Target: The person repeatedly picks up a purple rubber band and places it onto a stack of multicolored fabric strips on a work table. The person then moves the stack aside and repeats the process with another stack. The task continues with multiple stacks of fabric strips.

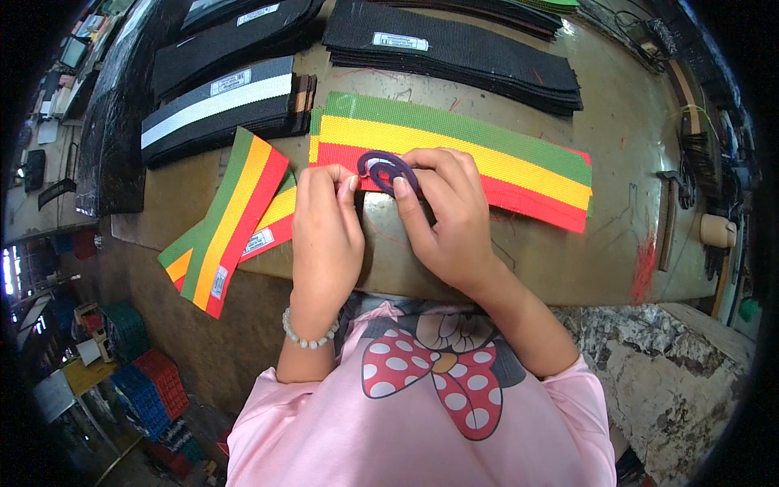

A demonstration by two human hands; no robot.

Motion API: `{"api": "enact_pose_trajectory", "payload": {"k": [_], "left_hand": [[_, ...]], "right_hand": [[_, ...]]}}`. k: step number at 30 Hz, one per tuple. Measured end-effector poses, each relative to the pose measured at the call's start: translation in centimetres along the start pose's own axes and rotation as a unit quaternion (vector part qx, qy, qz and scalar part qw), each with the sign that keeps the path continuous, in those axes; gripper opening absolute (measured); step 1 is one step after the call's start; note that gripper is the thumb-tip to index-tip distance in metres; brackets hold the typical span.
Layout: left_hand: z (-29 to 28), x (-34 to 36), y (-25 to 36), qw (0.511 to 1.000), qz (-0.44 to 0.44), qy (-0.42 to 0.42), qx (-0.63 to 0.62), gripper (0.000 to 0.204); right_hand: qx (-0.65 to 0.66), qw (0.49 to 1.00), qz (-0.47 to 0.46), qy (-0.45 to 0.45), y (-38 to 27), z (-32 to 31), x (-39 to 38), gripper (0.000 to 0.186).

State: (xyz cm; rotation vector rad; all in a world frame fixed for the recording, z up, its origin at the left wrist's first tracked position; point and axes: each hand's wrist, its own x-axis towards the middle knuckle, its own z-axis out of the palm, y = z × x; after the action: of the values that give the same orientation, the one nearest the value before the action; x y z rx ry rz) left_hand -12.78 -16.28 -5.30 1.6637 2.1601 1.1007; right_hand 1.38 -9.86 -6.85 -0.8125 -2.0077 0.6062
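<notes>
A long webbing strip with green, yellow and red bands (454, 134) lies across the worktable, on what looks like others of its kind. At its near red edge, my left hand (326, 215) is closed, with thumb and forefinger pinching near the strip's left end. My right hand (446, 211) grips a dark purple looped handle (388, 172), which looks like that of small scissors. No blades show. A white label on the red band is partly visible through the loop. Left of my hands, two striped strips (231, 215) lie crossed, overhanging the table's near edge.
Stacks of black webbing strips (454, 61) lie along the far side of the table (617, 260). One black stack with a white stripe (219, 105) is at the left. Red thread (643, 272) hangs at the right edge. Colored crates (158, 385) stand on the floor at lower left.
</notes>
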Motion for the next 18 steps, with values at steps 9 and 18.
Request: {"api": "enact_pose_trajectory", "payload": {"k": [9, 18], "left_hand": [[-0.1, 0.0, -0.5, 0.994, -0.081, -0.026, -0.074, 0.014], [0.0, -0.1, -1.1, 0.989, -0.100, -0.026, -0.109, 0.015]], "right_hand": [[0.048, 0.992, 0.113, 0.036, -0.3, 0.0, 0.7, 0.016], [0.004, 0.997, 0.062, 0.034, -0.2, 0.5, 0.7, 0.014]]}}
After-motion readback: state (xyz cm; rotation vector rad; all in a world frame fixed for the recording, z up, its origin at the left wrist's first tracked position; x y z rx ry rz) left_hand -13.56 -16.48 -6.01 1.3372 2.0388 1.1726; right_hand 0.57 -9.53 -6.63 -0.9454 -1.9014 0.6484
